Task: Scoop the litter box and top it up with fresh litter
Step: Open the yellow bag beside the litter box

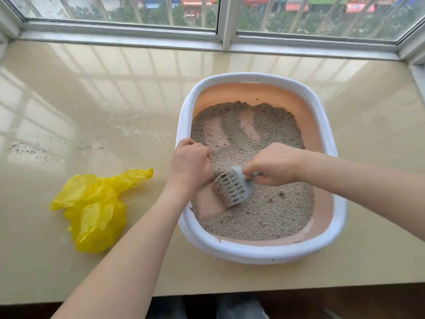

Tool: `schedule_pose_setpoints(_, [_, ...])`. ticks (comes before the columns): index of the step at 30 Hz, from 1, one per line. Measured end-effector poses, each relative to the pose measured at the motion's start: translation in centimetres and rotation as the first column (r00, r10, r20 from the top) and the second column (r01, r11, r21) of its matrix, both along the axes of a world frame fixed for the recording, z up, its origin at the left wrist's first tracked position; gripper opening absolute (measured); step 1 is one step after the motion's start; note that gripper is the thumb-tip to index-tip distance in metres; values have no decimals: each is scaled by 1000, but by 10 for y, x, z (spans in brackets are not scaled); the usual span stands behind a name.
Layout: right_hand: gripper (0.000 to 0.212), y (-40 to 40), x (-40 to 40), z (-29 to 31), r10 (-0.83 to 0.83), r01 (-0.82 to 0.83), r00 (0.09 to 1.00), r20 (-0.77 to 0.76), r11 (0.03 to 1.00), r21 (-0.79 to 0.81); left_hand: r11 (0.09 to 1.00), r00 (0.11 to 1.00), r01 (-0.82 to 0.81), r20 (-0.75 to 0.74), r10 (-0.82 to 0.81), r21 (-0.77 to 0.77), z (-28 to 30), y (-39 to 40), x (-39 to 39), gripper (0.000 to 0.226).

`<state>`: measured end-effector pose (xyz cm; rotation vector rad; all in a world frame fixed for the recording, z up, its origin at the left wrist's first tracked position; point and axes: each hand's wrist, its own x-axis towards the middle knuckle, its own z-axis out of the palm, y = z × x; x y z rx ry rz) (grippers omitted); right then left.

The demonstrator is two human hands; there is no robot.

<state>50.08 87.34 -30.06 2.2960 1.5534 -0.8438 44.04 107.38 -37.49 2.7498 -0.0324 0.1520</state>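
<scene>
A white-rimmed litter box (331, 143) with a peach-coloured inside sits right of centre on a glossy beige sill (92, 88) below a window. The left hand (189, 161) curls over its left rim, apparently steadying it. The right hand (274, 165) grips the short handle of a grey slotted scoop (234, 187), whose blade is tilted down into the litter (264, 215). The granules look loose and light, with bare streaks on the floor. The scoop looks like stiff plastic, best held by its handle. A crumpled yellow bag (94, 208), thin and floppy, lies at lower left.
</scene>
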Motion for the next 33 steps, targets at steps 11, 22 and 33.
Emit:
schedule_pose_setpoints(11, [15, 37, -42, 2, 49, -20, 994, -94, 955, 295, 999, 1000, -10, 8, 11, -52, 7, 0, -1, 41])
schedule_pose_setpoints(22, [16, 22, -44, -17, 10, 17, 995, -99, 963, 269, 999, 999, -24, 30, 25, -28, 6, -4, 0, 38])
schedule_pose_setpoints(33, [17, 36, -46, -3, 189, -193, 981, 37, 957, 216, 999, 998, -26, 49, 25, 31, 12, -7, -1, 37])
